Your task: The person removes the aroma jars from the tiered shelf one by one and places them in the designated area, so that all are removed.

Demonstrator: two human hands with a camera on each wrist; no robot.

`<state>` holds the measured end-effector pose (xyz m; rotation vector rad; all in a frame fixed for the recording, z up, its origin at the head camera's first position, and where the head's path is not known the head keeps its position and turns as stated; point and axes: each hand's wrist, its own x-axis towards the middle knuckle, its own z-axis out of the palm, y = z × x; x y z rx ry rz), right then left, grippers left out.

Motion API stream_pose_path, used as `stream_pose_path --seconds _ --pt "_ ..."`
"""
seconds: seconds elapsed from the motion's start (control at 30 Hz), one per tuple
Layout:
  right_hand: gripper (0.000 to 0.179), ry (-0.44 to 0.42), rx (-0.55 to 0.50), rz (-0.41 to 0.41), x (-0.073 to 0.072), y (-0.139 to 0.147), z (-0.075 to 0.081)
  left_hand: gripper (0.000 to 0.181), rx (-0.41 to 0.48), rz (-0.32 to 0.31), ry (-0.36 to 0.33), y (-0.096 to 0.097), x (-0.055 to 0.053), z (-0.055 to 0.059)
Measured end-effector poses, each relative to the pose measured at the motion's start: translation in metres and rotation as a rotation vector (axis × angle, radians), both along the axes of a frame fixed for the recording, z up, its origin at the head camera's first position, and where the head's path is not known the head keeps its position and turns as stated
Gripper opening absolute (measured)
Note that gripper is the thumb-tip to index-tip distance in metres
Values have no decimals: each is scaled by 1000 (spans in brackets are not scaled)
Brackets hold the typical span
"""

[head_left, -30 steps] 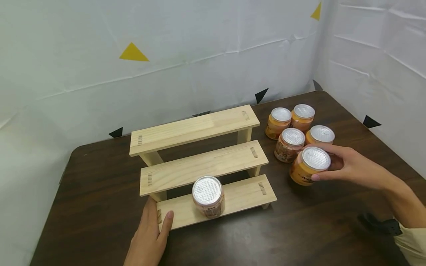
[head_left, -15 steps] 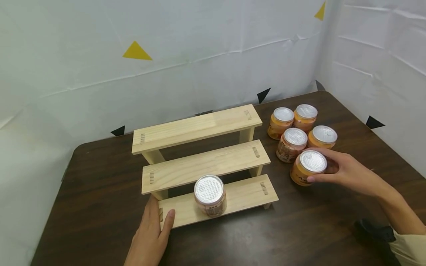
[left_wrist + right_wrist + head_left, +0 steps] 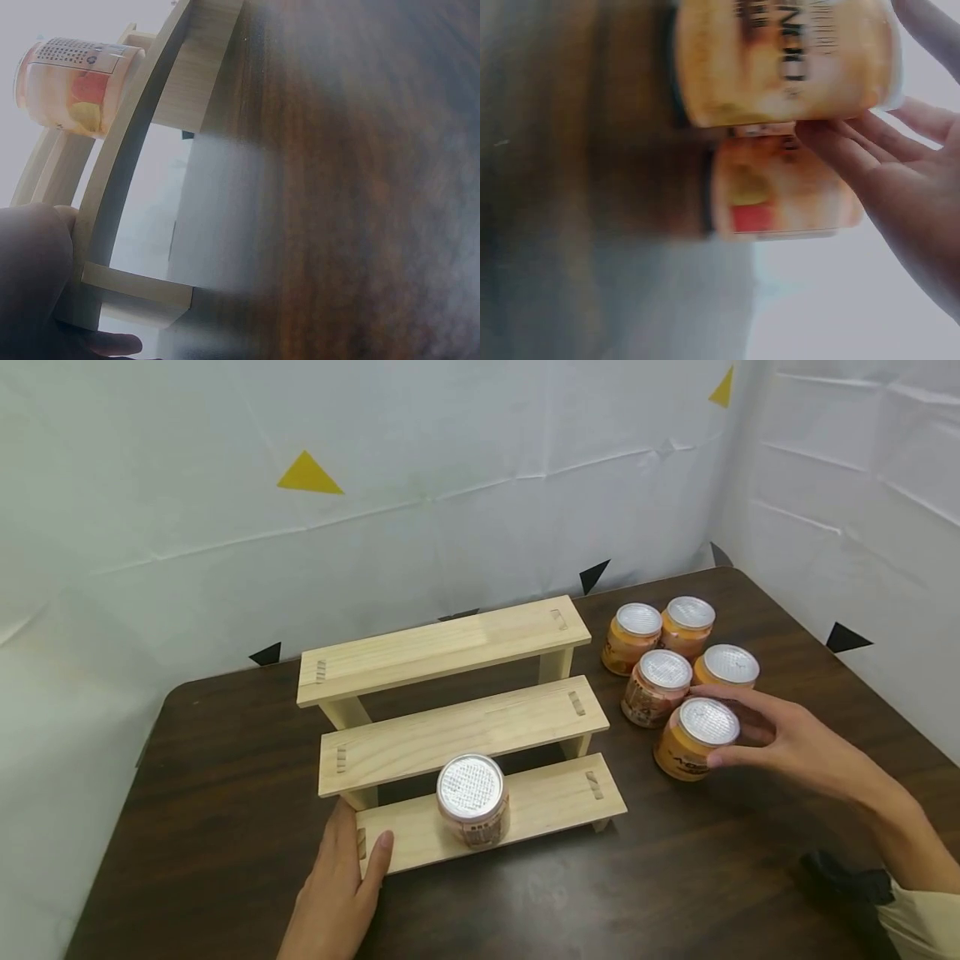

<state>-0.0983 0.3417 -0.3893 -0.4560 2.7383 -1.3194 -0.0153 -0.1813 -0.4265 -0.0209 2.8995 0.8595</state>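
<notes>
A three-step wooden rack (image 3: 480, 718) stands on the dark table. My left hand (image 3: 333, 889) grips the left end of its lowest step, thumb on top; in the left wrist view, a finger shows below the board. On that lowest step, near its middle, sits a can with a silver lid (image 3: 472, 800), fruit printed on its side. To the right of the rack, my right hand (image 3: 795, 747) holds an orange can (image 3: 686, 747) between thumb and fingers. The right wrist view shows this orange can (image 3: 787, 60) close up, its label lettering visible. Some fingertips are hidden behind it.
Several similar cans stand grouped just behind the held one, including a reddish can (image 3: 654, 689) beside it and an orange can (image 3: 630, 639) farther back. White sheeting (image 3: 450, 485) rises behind and right of the table (image 3: 225, 793).
The held can and my right thumb shift slightly left, then slightly back right. My left hand keeps its place on the rack. The whole head view moves a little.
</notes>
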Motion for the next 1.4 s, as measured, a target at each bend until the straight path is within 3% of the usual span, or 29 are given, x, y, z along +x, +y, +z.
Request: stream_pose_path --seconds 0.1,0.2,0.3,0.37,0.5,0.6,0.8,1.0,1.13,1.4 --pt "81 155 -27 11 7 -7 14 81 2 1 -4 0 0 0" --pt "81 220 -120 130 18 -25 32 81 2 -2 12 -1 0 1" --pt "85 120 -247 343 30 -51 45 80 7 -9 45 -1 0 1" --pt "87 42 -254 443 34 -69 48 80 12 -13 62 -1 -1 3" --pt "85 -49 -251 539 32 -95 45 81 18 -26 62 -1 -5 3" --pt "77 -150 -338 583 27 -110 38 82 12 -30 42 -2 -7 3" --pt "67 -273 -418 555 20 -140 16 82 12 -22 30 -2 -6 1" --pt "65 -262 -451 518 17 -159 2 79 19 -17 62 -1 -1 -2" --pt "67 -280 -426 515 16 -171 1 80 8 2 40 -3 3 -3" --pt "73 -286 -364 494 13 -190 6 78 9 1 88 -1 3 -3"
